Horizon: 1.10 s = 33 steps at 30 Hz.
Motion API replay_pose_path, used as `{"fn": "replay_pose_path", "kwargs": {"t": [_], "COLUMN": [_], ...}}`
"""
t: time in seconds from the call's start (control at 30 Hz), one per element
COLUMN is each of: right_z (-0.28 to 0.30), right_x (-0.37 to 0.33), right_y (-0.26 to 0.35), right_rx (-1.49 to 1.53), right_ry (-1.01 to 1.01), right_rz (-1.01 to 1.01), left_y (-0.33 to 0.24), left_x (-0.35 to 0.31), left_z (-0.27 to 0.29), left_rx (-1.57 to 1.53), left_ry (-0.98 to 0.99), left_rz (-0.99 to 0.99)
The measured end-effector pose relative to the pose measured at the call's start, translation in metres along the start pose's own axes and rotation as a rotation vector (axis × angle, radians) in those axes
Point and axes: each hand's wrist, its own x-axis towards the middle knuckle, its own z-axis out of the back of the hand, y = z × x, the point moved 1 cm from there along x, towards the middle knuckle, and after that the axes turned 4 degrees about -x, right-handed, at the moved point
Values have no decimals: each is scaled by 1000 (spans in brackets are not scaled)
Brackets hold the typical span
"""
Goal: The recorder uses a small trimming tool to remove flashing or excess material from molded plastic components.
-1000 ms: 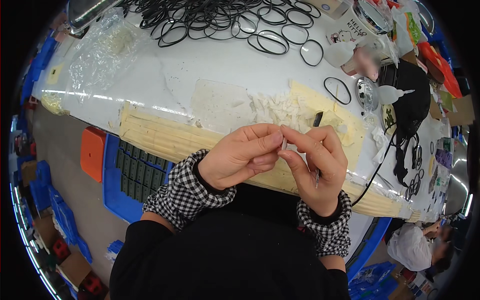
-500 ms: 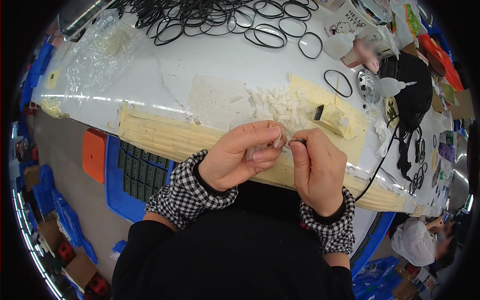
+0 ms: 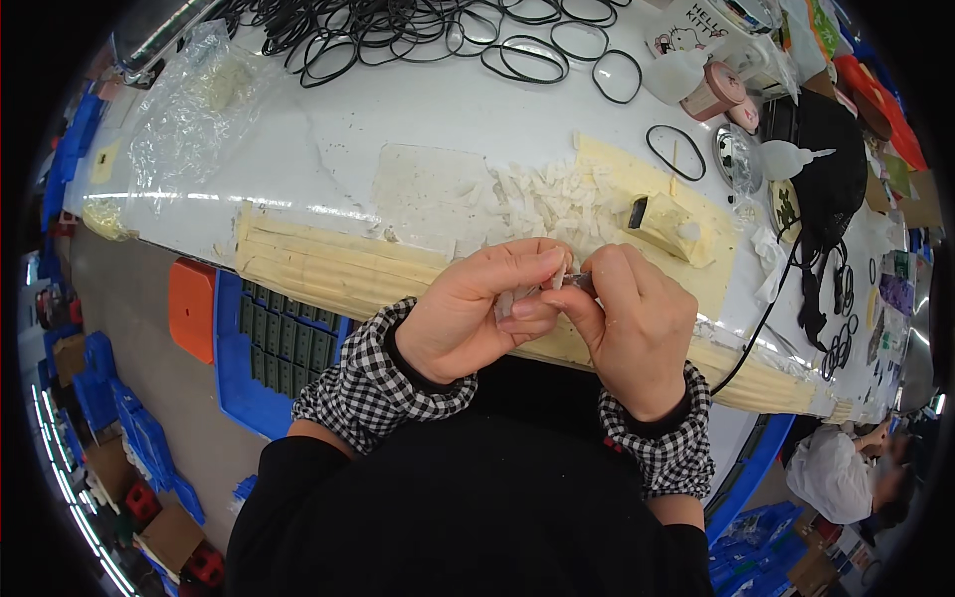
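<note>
My left hand [image 3: 477,308] is closed in a pinch around small whitish strips [image 3: 561,269], one of which sticks up between thumb and forefinger. Beside it my right hand [image 3: 642,323] pinches a small dark piece [image 3: 581,283], too hidden by the fingers to tell its kind. The two hands meet fingertip to fingertip above the table's front edge. Just beyond them lies a loose heap of pale strips [image 3: 542,204], partly on a yellow sheet [image 3: 711,259]. A yellow-wrapped block with a dark end [image 3: 667,229] rests on that sheet.
Many black rubber rings [image 3: 527,60] lie at the back, with a single black ring [image 3: 675,152] nearer. Clear plastic bags [image 3: 199,119] are at the left. A pink tub [image 3: 713,92] and white squeeze bottle [image 3: 791,159] stand right. Below sit an orange stool [image 3: 191,310] and blue crate [image 3: 244,403].
My right hand has moved slightly left, bringing the dark piece against the strips at my left fingertips. The left hand stays nearly in place.
</note>
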Motion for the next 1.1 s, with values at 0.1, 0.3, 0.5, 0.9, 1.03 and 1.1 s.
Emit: {"fn": "replay_pose_path", "kwargs": {"t": [0.1,0.3,0.5,0.9,1.03,1.1], "right_z": [0,1,3,4,3,2], "right_x": [0,0,1,1,2,2], "right_y": [-1,-1,-2,-2,-1,-1], "right_rx": [9,14,4,2,0,-7], "right_ry": [9,41,66,89,59,59], "right_rz": [-2,-9,6,3,-4,-4], "left_y": [0,0,0,0,0,0], "left_x": [0,1,1,1,1,1], "left_z": [-2,1,-1,-2,-1,-2], "left_rx": [-10,40,72,44,36,37], "left_ry": [-27,-18,-29,-60,-63,-72], "left_rz": [8,-1,-4,-12,-16,-17]}}
